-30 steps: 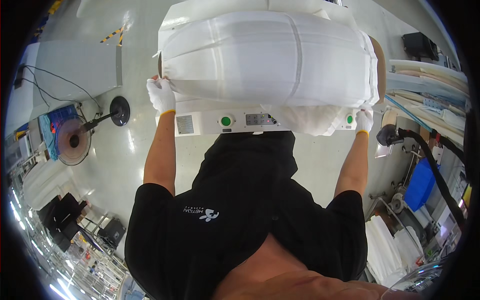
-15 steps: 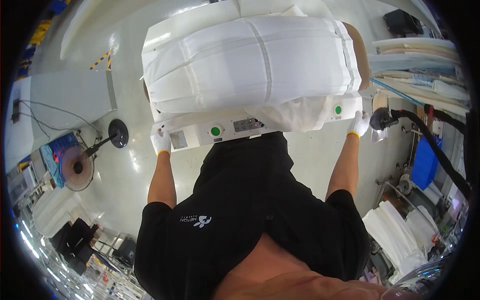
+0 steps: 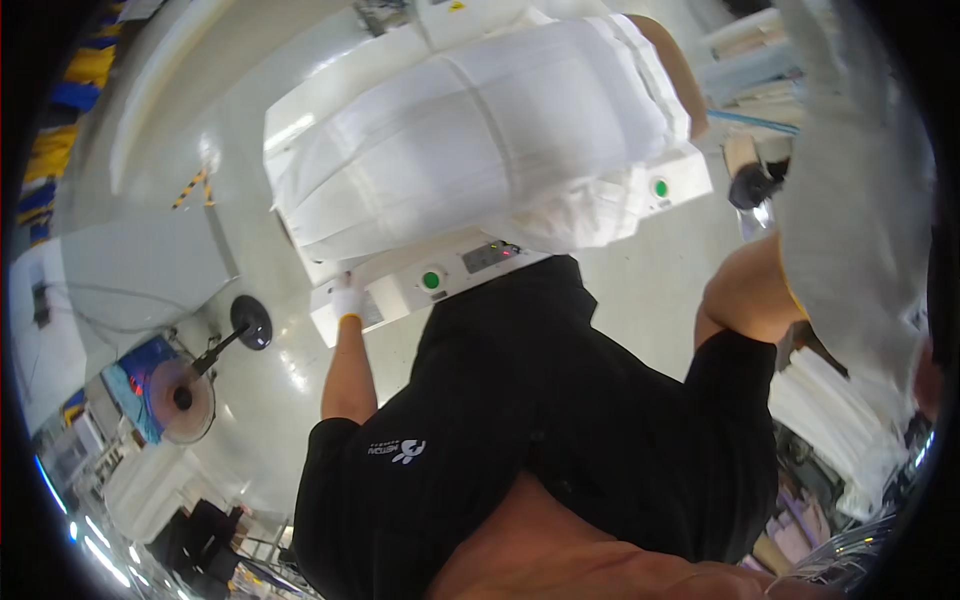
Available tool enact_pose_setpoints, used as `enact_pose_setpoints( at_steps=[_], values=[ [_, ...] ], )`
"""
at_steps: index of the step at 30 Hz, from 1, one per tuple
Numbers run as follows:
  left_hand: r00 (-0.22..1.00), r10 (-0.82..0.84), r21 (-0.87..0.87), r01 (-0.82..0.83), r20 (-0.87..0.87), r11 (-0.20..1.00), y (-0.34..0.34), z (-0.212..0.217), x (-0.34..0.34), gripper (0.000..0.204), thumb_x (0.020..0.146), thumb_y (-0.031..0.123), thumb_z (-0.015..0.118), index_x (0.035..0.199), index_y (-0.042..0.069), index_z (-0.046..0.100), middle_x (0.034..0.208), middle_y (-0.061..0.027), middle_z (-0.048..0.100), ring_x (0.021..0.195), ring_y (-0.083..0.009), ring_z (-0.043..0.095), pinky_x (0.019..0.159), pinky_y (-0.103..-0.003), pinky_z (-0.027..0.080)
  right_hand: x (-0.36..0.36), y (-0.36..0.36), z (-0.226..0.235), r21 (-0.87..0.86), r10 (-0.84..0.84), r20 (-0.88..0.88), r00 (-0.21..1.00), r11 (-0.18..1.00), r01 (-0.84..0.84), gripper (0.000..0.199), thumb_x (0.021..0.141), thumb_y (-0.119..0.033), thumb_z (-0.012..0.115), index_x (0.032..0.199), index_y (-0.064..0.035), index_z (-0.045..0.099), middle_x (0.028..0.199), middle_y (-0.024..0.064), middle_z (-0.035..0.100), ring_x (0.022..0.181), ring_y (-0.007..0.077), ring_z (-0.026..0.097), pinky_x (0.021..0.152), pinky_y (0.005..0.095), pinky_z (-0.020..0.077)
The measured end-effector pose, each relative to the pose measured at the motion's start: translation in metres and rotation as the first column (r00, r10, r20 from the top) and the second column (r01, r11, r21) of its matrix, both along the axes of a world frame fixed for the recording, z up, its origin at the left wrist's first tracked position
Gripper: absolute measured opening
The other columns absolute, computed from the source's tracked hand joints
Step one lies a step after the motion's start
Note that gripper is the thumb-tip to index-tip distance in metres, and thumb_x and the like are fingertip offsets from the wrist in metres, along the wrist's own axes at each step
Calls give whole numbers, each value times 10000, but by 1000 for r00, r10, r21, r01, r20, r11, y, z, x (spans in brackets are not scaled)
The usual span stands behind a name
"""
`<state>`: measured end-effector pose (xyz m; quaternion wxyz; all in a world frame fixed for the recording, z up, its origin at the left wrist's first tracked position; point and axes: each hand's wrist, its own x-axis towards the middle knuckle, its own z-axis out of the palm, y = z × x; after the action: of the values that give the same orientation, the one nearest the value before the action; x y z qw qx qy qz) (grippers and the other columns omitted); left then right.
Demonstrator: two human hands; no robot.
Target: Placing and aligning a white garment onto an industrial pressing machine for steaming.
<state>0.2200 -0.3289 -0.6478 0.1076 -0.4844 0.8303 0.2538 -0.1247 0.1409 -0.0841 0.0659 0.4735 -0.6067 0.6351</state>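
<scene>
A white-gloved hand, my left hand [image 3: 348,298], rests on the left part of the front panel [image 3: 395,297] of a white machine, fingers outstretched beside the corner and left of a round green button [image 3: 431,280]. Nothing shows in its grasp. White fabric [image 3: 480,140] with a seam band covers the machine's rounded top and bunches at the front right. My right hand [image 3: 855,220], in a glove with a yellow cuff edge, is raised very close at the right side. It appears large and blurred, and its fingers cannot be made out.
A standing fan [image 3: 182,398] with a round black base [image 3: 251,322] is at the left, near a grey table [image 3: 140,265]. Stacked pale material [image 3: 745,70] lies at the far right, partly hidden by my raised hand. A second green button [image 3: 660,188] is on the panel's right.
My right hand has left the panel's right end and come up close to the view. My left hand stays at the panel's left. The view has tilted, shifting the machine.
</scene>
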Motion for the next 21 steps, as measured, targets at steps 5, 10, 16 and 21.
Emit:
enact_pose_setpoints(
  at_steps=[5, 10, 16, 21],
  values=[
    [986, -87, -3, 87, -145, 996, 46, 18, -4, 405, 905, 337, 617, 1237, 114, 682, 1189, -146, 714, 1028, -375, 676, 909, -453, 538, 3, -28, 4, 30, 62, -66, 996, 998, -60, 631, 1014, -600, 455, 1355, -84, 583, 1315, 179, 549, 1275, 372, 476, 1088, 541, 377],
    [972, -88, -64, 76, -219, 995, 59, 31, -7, 368, 883, 301, 625, 1194, 118, 690, 1156, -139, 727, 989, -383, 677, 880, -458, 543, 7, -45, 18, 17, 140, -123, 983, 990, -139, 619, 1018, -603, 426, 1326, -94, 595, 1257, 160, 544, 1216, 351, 467, 1047, 528, 370],
    [970, -81, -52, 70, -227, 996, 61, 34, -7, 355, 886, 285, 621, 1190, 115, 689, 1118, -146, 734, 978, -387, 680, 861, -455, 547, -10, -28, 17, -14, 201, -148, 968, 978, -206, 609, 1023, -608, 391, 1291, -106, 609, 1188, 138, 539, 1146, 327, 455, 998, 513, 361],
    [980, -61, -28, 57, -191, 998, 65, 37, -7, 331, 902, 235, 608, 1186, 83, 684, 1102, -115, 725, 949, -328, 674, 858, -395, 534, 1, 21, 23, -37, 221, -160, 962, 972, -230, 606, 1027, -611, 363, 1262, -116, 621, 1130, 120, 534, 1087, 307, 445, 957, 501, 354]
  ],
)
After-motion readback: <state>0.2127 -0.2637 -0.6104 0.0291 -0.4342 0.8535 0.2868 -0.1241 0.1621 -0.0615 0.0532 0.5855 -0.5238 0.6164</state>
